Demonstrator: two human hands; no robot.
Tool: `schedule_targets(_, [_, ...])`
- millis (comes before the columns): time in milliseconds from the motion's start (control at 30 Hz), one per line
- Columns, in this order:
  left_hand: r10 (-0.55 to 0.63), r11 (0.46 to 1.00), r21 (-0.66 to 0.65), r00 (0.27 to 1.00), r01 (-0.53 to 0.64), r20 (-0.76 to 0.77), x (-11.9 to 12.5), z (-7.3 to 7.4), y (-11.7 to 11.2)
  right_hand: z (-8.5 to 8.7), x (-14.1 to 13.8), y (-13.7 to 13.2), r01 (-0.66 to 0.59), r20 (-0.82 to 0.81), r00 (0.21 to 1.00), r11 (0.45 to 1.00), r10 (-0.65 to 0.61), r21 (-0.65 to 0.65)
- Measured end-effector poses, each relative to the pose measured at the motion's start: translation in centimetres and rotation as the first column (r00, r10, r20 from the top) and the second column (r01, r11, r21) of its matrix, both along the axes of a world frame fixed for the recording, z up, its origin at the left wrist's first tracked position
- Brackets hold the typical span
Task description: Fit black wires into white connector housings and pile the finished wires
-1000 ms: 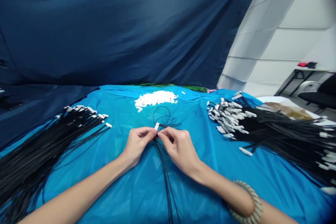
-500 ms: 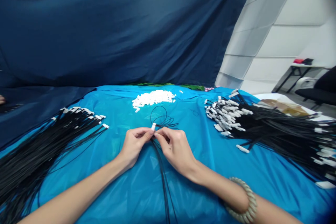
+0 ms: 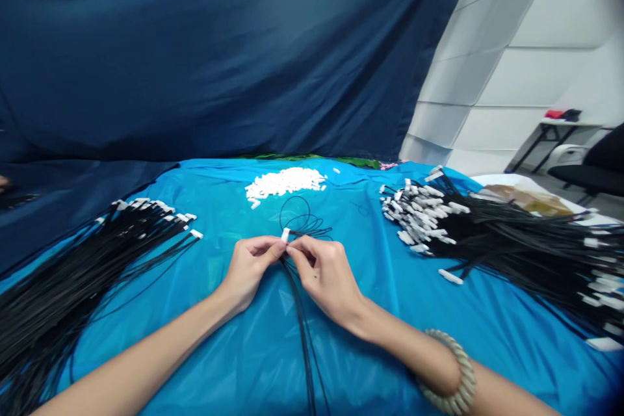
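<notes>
Head view: your left hand [image 3: 248, 270] and right hand [image 3: 326, 273] pinch a white plastic tip [image 3: 285, 234] on a black cord [image 3: 303, 338], mid-way along the blue sheet [image 3: 390, 364]. Finished-looking tipped cords [image 3: 97, 273] lie bundled on its left and right; loose white tips [image 3: 283, 182] are still heaped near its far edge.

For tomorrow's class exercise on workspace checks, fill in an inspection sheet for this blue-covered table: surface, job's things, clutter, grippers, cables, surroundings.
Surface: creased blue plastic sheet over the table.
Job's things: left hand and right hand pinch a white plastic piece on a looped black cord; pile of white pieces ahead.
Clutter: one stray white piece beside the right bundle.
Grippers: nothing seen; bare hands only.
Cables: white-tipped black cords in a left bundle and a right bundle.
Surroundings: dark blue drape, white panelled wall, small table, black chair.
</notes>
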State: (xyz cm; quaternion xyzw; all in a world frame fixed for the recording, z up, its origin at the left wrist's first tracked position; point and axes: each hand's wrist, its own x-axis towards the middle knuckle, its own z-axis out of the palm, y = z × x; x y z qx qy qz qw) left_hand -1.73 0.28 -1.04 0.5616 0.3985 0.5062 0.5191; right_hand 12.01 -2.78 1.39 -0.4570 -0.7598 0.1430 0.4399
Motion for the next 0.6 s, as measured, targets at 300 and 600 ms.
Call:
schedule_targets(300, [0.055, 0.967, -0.25, 0.912, 0.053, 0.405, 0.0, 0.9, 1.0, 0.2, 2.1, 0.5, -0.016, 0.252, 0.96, 0.875, -0.121, 0.484])
schedule_targets(600, [0.092, 0.956, -0.285, 0.854, 0.068, 0.512, -0.4, 1.3, 1.5, 0.2, 2.6, 0.6, -0.463, 0.636, 0.77, 0.642, -0.05, 0.611])
